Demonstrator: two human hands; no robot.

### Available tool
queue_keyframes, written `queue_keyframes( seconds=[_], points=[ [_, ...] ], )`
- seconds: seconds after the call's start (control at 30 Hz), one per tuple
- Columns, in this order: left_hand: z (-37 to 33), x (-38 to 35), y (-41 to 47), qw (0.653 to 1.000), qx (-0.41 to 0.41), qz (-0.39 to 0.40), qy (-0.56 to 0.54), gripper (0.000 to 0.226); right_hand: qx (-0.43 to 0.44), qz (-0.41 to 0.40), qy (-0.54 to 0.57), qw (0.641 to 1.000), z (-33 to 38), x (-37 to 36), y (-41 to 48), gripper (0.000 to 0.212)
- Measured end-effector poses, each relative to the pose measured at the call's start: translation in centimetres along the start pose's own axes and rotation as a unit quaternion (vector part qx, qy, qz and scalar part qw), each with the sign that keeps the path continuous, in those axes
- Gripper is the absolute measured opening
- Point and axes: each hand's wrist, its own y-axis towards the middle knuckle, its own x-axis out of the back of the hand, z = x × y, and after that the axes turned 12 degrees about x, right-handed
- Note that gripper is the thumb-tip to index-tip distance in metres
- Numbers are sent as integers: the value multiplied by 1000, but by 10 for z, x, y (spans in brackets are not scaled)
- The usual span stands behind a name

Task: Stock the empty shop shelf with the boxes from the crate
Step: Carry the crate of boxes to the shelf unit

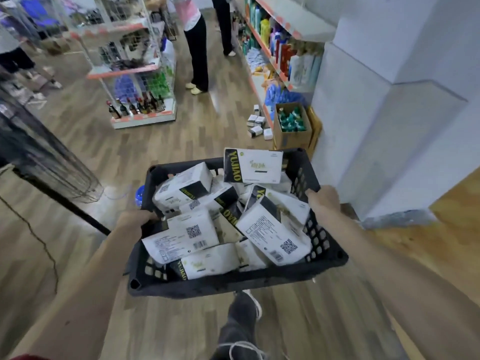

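Gripping the crate (233, 285) — left hand (137, 216), right hand (324, 201), seemingly curled — boxes (272, 229) heaped between.

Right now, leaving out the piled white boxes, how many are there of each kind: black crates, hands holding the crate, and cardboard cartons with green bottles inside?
black crate: 1
hands holding it, left hand and right hand: 2
cardboard carton with green bottles inside: 1
Total: 4
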Motion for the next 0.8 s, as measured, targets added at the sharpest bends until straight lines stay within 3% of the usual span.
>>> queue_keyframes(
  seconds=[0.07, 0.1, 0.2, 0.33, 0.4, 0.6, 0.7, 0.8],
  points=[
    [-32, -21, 30, 1000, -10, 4, 11, 50, -11, -5, 23, 1000, 9, -17, 41, 37],
    [-50, -32, 43, 1000, -13, 5, 8, 49, -19, -8, 24, 999, 13, -24, 62, 38],
    [-105, -63, 78, 1000, 15, -4, 9, 16, -32, 0, 9, 999, 32, -40, 127, 29],
    [-174, -92, 145, 999, 14, 20, -30, 38, -26, -5, 4, 1000, 71, -45, 203, 28],
    [-203, -110, 200, 1000, 9, 20, -13, 38, -19, -29, 0, 999, 90, -47, 243, 30],
    [-321, -134, 191, 999, -14, 29, -42, 31, 5, -40, 18, 999, 140, -61, 355, 28],
    [-368, -153, 215, 998, -15, 18, -55, 17, -2, -37, 3, 999, 156, -86, 415, 32],
    [-417, -182, 236, 998, -31, 18, -59, 30, -8, -28, -17, 999, 172, -116, 480, 35]
  ],
)
